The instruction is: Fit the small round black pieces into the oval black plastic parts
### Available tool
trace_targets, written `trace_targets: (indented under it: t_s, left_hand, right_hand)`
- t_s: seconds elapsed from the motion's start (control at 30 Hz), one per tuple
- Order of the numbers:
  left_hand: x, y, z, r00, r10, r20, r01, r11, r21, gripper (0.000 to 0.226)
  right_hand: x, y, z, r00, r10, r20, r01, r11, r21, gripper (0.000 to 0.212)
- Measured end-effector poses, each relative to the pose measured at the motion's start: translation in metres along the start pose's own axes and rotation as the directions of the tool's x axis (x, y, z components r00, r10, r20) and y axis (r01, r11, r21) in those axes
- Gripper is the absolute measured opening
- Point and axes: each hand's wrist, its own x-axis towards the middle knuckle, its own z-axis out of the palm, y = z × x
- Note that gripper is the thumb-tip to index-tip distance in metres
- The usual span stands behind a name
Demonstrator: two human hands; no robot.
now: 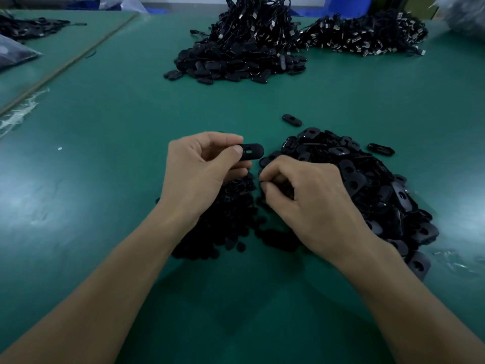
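The left hand point(199, 169) is raised a little above the green worktop point(105, 153), its forearm coming in from the lower left. Its grip is closed on one oval part point(252, 151), pinched at one end between thumb and forefinger, so the part points to the right with its slot facing up.

The right hand point(307, 195) lies palm down, with the wrist low and the fingers point(267, 177) curled tight toward the thumb. The fingertips reach into the heap of small round pieces point(225, 219) between the two hands. I cannot tell if this grip holds a piece.

A big pile of oval parts point(367, 185) lies just right of the right hand, partly under it. Two loose oval parts point(291, 120) lie near its far edge. Well behind is a heap of parts with cables point(249, 56).
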Motion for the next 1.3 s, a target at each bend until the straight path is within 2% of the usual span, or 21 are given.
trace_targets:
  t_s: [0.2, 0.37, 0.5, 0.63, 0.93, 1.1, 1.3]
  left_hand:
    - [-0.002, -0.004, 0.002, 0.997, 0.045, 0.063, -0.050, 0.995, 0.084, 0.014]
    - [-0.004, -0.005, 0.003, 0.992, 0.088, 0.087, -0.099, 0.986, 0.137, 0.017]
    - [-0.007, -0.005, 0.006, 0.989, 0.098, 0.111, -0.115, 0.979, 0.169, 0.020]
    - [-0.008, -0.004, 0.007, 0.987, 0.106, 0.118, -0.124, 0.980, 0.153, 0.022]
    - [-0.012, -0.004, 0.012, 0.979, 0.123, 0.161, -0.149, 0.976, 0.157, 0.014]
    - [-0.014, -0.003, 0.014, 0.971, 0.159, 0.180, -0.190, 0.966, 0.173, 0.022]
    - [-0.014, -0.004, 0.015, 0.972, 0.155, 0.175, -0.183, 0.970, 0.160, 0.013]
  right_hand:
    - [0.002, 0.004, -0.002, 0.988, -0.032, -0.153, 0.031, 0.999, -0.005, 0.021]
    - [0.001, 0.006, -0.003, 0.985, -0.005, -0.170, 0.018, 0.997, 0.078, 0.014]
    - [0.002, 0.004, -0.006, 0.980, -0.035, -0.196, 0.061, 0.990, 0.127, 0.013]
    - [0.002, 0.003, -0.005, 0.971, 0.029, -0.239, 0.014, 0.984, 0.178, 0.012]
    - [0.003, 0.004, -0.004, 0.956, 0.184, -0.228, -0.106, 0.943, 0.316, 0.018]
    - [0.004, 0.003, -0.005, 0.960, 0.148, -0.238, -0.076, 0.954, 0.290, 0.014]
    - [0.004, 0.002, -0.004, 0.962, 0.178, -0.206, -0.111, 0.947, 0.302, 0.013]
